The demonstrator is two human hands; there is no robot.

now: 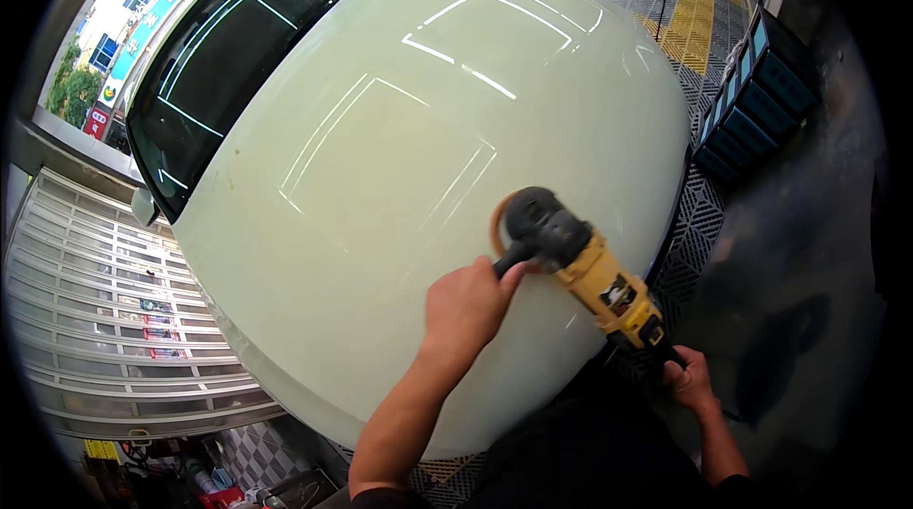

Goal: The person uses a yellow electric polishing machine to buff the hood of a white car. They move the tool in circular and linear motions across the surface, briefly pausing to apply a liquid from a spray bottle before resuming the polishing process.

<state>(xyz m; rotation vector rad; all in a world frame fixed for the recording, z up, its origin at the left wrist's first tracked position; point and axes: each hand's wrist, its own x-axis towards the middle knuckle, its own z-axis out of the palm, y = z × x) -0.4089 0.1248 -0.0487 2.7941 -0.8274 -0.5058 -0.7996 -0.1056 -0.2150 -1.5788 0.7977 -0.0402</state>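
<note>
A yellow and black car polisher (601, 281) reaches across the near right part of a pale cream car hood (380, 176). Its orange pad (498, 224) shows at the rim of the black head and lies against the paint. My left hand (468, 304) is closed around the black side handle near the head. At the tool's rear end, my right hand (689, 378) grips the black handle. The pad's underside is hidden by the polisher's head. Ceiling lights reflect as white lines on the glossy hood.
The dark windshield (247, 43) rises at the far left. Stacked dark drawer bins (761, 95) stand on the right, beside grey and yellow floor tiles (699, 19). A slatted metal shutter (124, 309) is on the left. Assorted gear (214, 480) lies at the lower left.
</note>
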